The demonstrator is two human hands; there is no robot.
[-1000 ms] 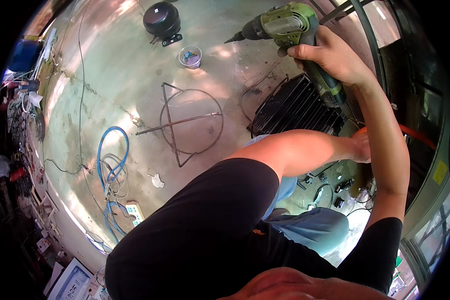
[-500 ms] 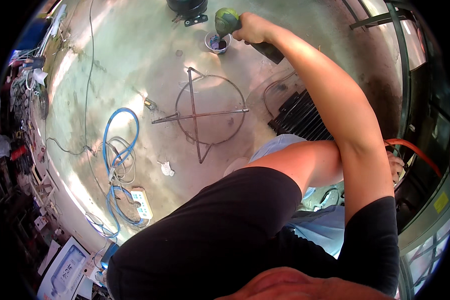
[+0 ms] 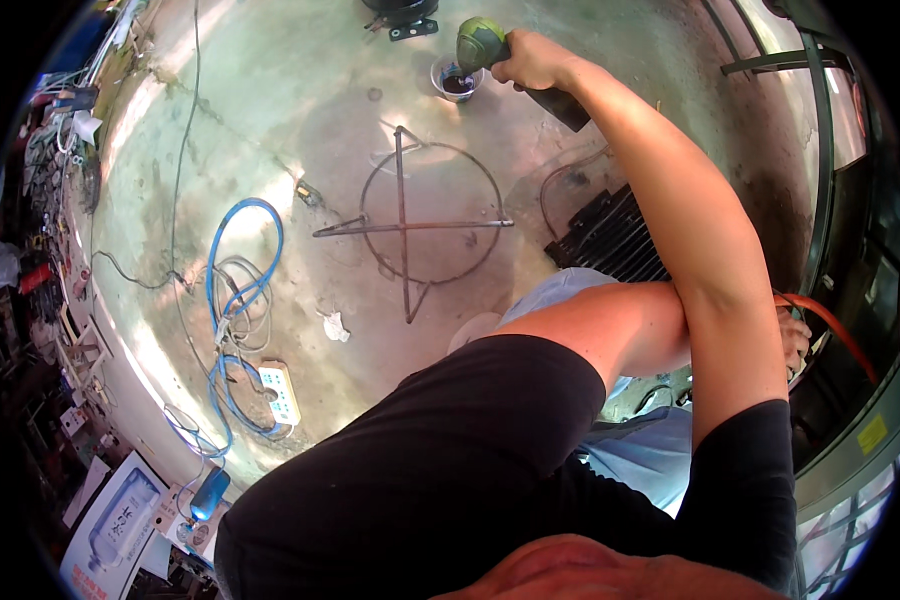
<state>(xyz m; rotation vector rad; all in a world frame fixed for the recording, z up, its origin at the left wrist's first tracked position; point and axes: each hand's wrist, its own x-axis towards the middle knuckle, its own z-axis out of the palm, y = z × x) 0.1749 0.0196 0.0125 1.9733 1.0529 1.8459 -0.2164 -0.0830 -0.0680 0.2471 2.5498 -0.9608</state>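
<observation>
The right hand (image 3: 538,60), nearer the twelve-o'clock cup (image 3: 458,90), is clutching a drill (image 3: 482,44) over it, handle (image 3: 562,110) slanting toward four. The left hand (image 3: 795,342) is sitting at three, grip unclear.

1. Hands: two, one left hand (image 3: 795,342) and one right hand (image 3: 535,62).
2. Black sleeves (image 3: 742,445): two.
3. Power drill (image 3: 482,45): one.
4. Cup (image 3: 459,98): one; pieces inside could not be counted.
5. Black dome-shaped unit (image 3: 402,12): one, partly out of view.
6. Metal ring (image 3: 499,192): one.
7. Crossed bars (image 3: 403,180): two.
8. Black slatted panel (image 3: 620,240): one; slats several, partly hidden.
9. White crumpled scrap (image 3: 334,325): one.
10. Power strip (image 3: 280,392): one.
11. Blue hose (image 3: 279,240): at least one.
12. Orange hose (image 3: 838,328): one.
13. Yellow label (image 3: 872,435): one.
14. Clutter at the left edge (image 3: 45,215): many items, exact count indeterminable.
</observation>
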